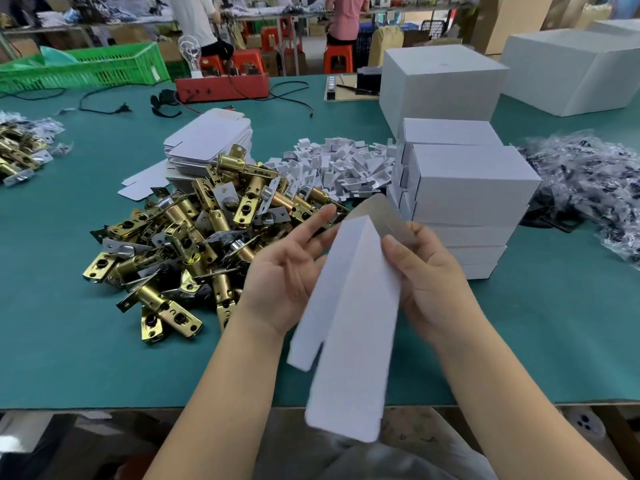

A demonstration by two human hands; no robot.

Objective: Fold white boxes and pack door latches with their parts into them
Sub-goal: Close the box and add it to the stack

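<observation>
I hold a partly formed white box (pixel 349 327) upright over the table's front edge, its flaps hanging toward me. My right hand (pixel 426 271) grips its upper right side, thumb on the white face. My left hand (pixel 294 261) supports the left side with straight fingers. A heap of brass door latches (pixel 194 230) lies just left of my hands. Flat white box blanks (pixel 211 143) are stacked behind the heap. Small white card inserts (pixel 343 164) are piled to the right of the blanks. Finished white boxes (pixel 464 192) are stacked beyond my right hand.
Bagged parts in clear plastic (pixel 588 181) lie at the right. More latches (pixel 17 150) sit at the far left. Large white cartons (pixel 440 81), a red device (pixel 221 86) with cables and a green crate (pixel 83 67) stand at the back. People sit beyond the green table (pixel 69 341).
</observation>
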